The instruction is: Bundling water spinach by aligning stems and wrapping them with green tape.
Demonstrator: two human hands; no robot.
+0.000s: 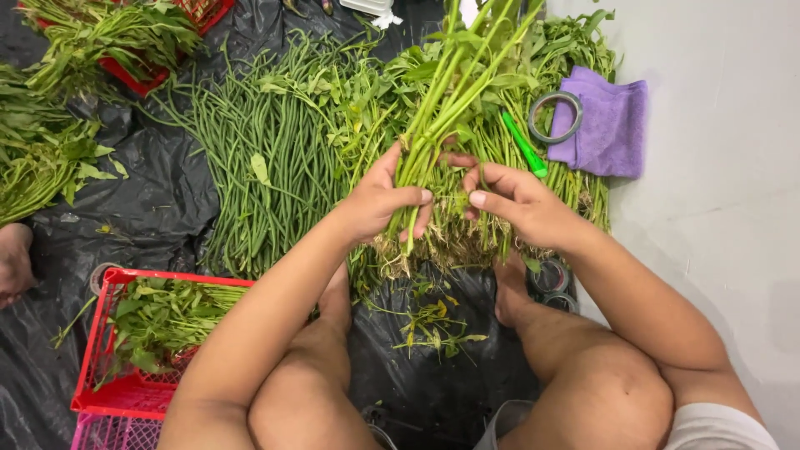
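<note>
My left hand is closed around a bunch of green leafy stalks just above their roots, holding it upright over the black plastic sheet. My right hand touches the same bunch from the right, fingers pinching at stems near the base. The rooty ends hang below my hands. More of the same greens lie behind the bunch.
A pile of long beans lies to the left. A red crate with greens sits at lower left, another at top left. A purple cloth, a tape roll and a green-handled tool lie right. Discarded leaves lie between my knees.
</note>
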